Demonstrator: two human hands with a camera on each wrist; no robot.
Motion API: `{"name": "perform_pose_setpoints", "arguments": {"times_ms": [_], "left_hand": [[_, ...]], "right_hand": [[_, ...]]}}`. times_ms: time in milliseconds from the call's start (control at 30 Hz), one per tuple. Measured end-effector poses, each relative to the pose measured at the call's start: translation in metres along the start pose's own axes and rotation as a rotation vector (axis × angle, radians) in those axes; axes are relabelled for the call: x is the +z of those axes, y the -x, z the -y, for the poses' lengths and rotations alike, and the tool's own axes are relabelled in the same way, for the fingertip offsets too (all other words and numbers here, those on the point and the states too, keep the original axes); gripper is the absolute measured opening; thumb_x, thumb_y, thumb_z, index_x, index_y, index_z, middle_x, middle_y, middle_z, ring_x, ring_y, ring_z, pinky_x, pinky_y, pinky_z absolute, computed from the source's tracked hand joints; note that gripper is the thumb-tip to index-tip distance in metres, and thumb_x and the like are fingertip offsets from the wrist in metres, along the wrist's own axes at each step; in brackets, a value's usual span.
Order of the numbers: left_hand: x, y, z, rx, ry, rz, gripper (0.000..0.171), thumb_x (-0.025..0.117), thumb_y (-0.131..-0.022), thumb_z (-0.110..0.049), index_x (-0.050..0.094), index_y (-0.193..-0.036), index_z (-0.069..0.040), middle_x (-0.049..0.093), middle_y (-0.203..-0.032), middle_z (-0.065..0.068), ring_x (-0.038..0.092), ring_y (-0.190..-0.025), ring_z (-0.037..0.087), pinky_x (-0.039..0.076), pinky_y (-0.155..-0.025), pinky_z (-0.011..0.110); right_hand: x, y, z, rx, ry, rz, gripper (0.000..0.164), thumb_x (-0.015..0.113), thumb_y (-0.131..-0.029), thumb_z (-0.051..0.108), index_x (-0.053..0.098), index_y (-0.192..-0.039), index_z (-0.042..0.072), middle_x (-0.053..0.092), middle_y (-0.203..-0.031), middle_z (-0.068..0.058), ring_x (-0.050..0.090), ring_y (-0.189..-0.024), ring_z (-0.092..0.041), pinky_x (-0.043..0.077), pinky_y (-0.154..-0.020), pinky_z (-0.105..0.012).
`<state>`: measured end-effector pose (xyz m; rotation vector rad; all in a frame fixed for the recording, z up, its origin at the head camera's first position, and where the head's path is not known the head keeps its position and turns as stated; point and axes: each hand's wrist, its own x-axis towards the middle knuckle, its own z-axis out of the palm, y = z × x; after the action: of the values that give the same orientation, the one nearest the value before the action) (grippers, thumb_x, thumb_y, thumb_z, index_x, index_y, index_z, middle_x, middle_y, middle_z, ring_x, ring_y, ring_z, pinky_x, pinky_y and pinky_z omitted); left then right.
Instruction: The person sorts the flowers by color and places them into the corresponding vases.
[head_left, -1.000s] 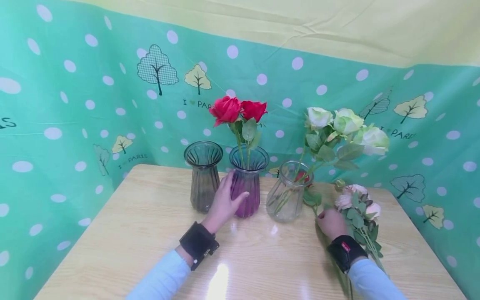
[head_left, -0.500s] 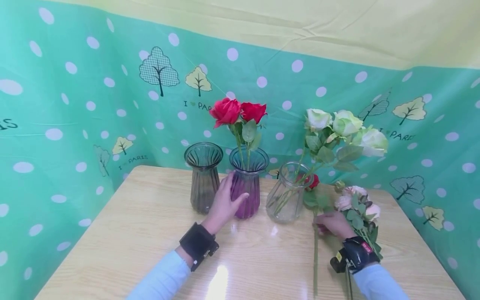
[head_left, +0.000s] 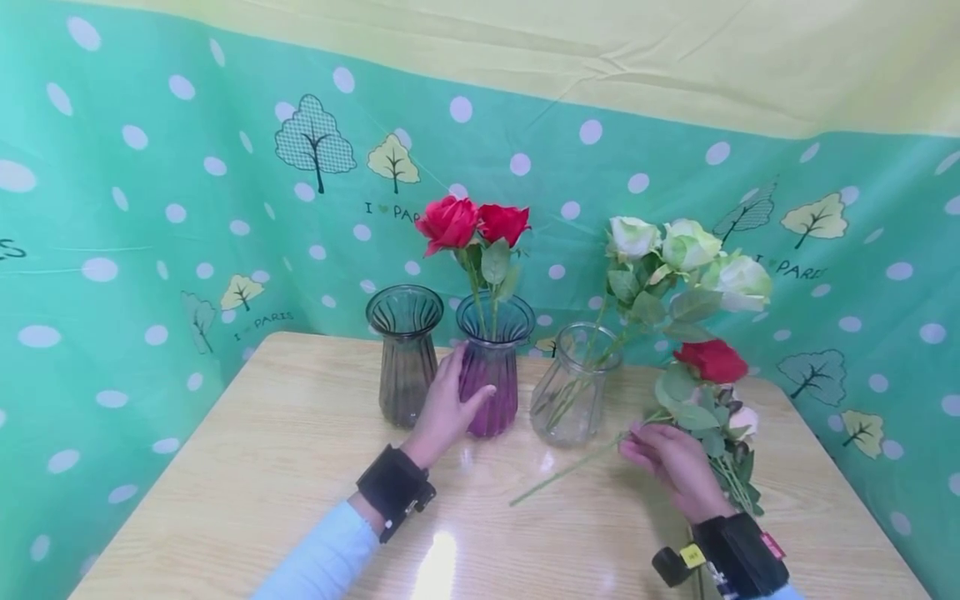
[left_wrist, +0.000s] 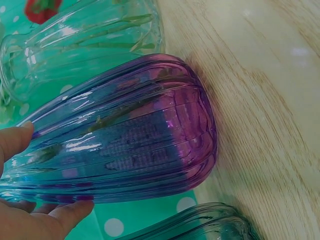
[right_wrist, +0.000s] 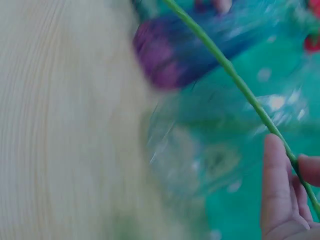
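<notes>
My left hand (head_left: 444,412) holds the blue-and-purple ribbed glass vase (head_left: 495,367) from its left side. In the left wrist view, thumb and fingers lie on opposite sides of that vase (left_wrist: 130,135). Two red roses (head_left: 504,223) stand upright in it. My right hand (head_left: 677,467) pinches a third red rose (head_left: 712,361) by its stem between thumb and fingers. The bloom is at the upper right of the hand, and the bare green stem (right_wrist: 235,75) slants down to the left, its end in front of the clear vase (head_left: 566,408).
The clear vase holds several white-green roses (head_left: 692,244) leaning right. A grey glass vase (head_left: 405,375) stands left of the purple one. Pale pink flowers (head_left: 742,422) lie on the wooden table (head_left: 225,500) at the right, partly behind the held rose. A polka-dot curtain (head_left: 337,258) hangs behind.
My right hand has lifted the red rose from behind the clear vase and turned it, bloom swinging right and stem end swinging left. My left hand stays on the purple vase.
</notes>
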<state>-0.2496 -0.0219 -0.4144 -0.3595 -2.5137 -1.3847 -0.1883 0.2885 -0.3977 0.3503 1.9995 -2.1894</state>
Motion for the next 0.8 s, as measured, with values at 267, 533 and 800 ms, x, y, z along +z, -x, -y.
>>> {"name": "perform_pose_setpoints", "arguments": {"times_ms": [267,533,800], "left_hand": [[-0.001,0.0,-0.001,-0.001,-0.005,0.003,0.081,0.066,-0.086,-0.029,0.02,-0.148,-0.002,0.032,-0.148,0.022,0.036,-0.134,0.038,0.034,-0.111,0.05],[-0.002,0.0,-0.002,-0.001,-0.006,0.0,0.081,0.066,-0.086,-0.028,0.02,-0.148,-0.002,0.032,-0.148,0.022,0.037,-0.133,0.038,0.034,-0.11,0.05],[-0.001,0.001,-0.001,-0.002,-0.014,0.0,0.082,0.066,-0.086,-0.029,0.02,-0.148,-0.003,0.032,-0.148,0.022,0.037,-0.133,0.038,0.034,-0.11,0.05]], "right_hand": [[0.023,0.034,0.038,-0.24,-0.524,0.022,0.01,0.055,-0.092,0.004,0.062,-0.085,0.006,0.069,-0.082,-0.004,0.069,-0.079,-0.014,0.057,-0.081,-0.023],[0.045,0.039,0.071,-0.443,-0.738,-0.171,0.004,0.061,-0.087,-0.001,0.06,-0.089,-0.004,0.067,-0.082,-0.012,0.068,-0.075,-0.021,0.059,-0.076,-0.028],[0.061,0.034,0.09,-0.547,-0.796,-0.321,0.012,0.068,-0.081,-0.002,0.059,-0.089,-0.007,0.066,-0.081,-0.016,0.067,-0.072,-0.024,0.059,-0.077,-0.031]]}}
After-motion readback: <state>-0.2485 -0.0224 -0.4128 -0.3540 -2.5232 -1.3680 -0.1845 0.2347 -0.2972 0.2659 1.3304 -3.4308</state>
